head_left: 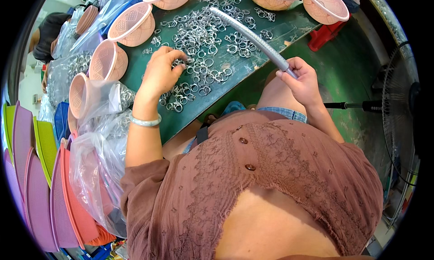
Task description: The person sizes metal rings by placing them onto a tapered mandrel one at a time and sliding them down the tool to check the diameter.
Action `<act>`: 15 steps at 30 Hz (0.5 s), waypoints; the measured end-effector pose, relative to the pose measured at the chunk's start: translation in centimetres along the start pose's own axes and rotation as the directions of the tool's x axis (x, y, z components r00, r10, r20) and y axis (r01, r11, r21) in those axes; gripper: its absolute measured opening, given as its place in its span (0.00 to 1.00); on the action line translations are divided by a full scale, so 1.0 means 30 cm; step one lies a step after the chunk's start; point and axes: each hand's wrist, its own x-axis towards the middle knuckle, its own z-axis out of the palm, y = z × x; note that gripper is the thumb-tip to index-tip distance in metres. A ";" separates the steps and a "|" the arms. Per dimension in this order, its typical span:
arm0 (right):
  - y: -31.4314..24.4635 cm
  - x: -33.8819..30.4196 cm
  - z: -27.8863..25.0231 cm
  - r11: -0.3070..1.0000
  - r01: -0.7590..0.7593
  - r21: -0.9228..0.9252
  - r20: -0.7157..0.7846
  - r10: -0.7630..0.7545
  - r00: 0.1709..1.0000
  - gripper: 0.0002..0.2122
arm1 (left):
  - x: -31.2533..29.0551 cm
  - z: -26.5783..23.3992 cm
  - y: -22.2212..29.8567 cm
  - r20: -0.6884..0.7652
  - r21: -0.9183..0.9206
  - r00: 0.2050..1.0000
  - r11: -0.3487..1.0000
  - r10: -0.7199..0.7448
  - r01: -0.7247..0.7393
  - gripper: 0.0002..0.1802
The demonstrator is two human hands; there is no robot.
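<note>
My right hand [302, 81] is wrapped round the thick end of a long, tapered grey ring mandrel [257, 39], which has fine markings along it. Its narrow tip points up and left over a heap of silver-coloured rings [196, 34] on the green table [221, 97]. At the left side of the heap, my left hand [163, 72] has its thumb and forefinger closed around what looks like a ring [180, 62]; the fingers partly hide it. More loose rings [183, 95] lie just below that hand.
Pink woven baskets [131, 25] line the table's far and left edges. Clear plastic bags [97, 169] and stacked purple, green and red baskets [38, 192] stand at the left. A red stool [327, 36] and a black fan [400, 97] are on the right. Another person [47, 36] sits far left.
</note>
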 end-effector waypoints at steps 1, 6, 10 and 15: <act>-0.001 0.000 0.003 1.000 0.003 0.003 0.001 -0.003 1.000 0.07 | -0.004 0.003 0.003 -0.040 0.078 0.999 0.997 0.016 -0.013 0.11; 0.005 0.010 0.010 0.999 -0.005 -0.042 0.004 0.005 1.000 0.08 | 0.035 0.059 0.103 -0.095 -0.047 0.992 0.995 0.081 -0.086 0.12; -0.012 0.003 0.009 0.995 -0.029 -0.098 0.011 0.030 0.999 0.08 | 0.059 0.102 0.149 -0.030 0.073 0.999 0.997 -0.031 0.033 0.13; -0.015 0.000 -0.005 0.983 0.011 -0.182 0.010 -0.009 1.000 0.09 | 0.073 0.110 0.135 -0.199 0.010 0.979 0.999 0.039 -0.038 0.11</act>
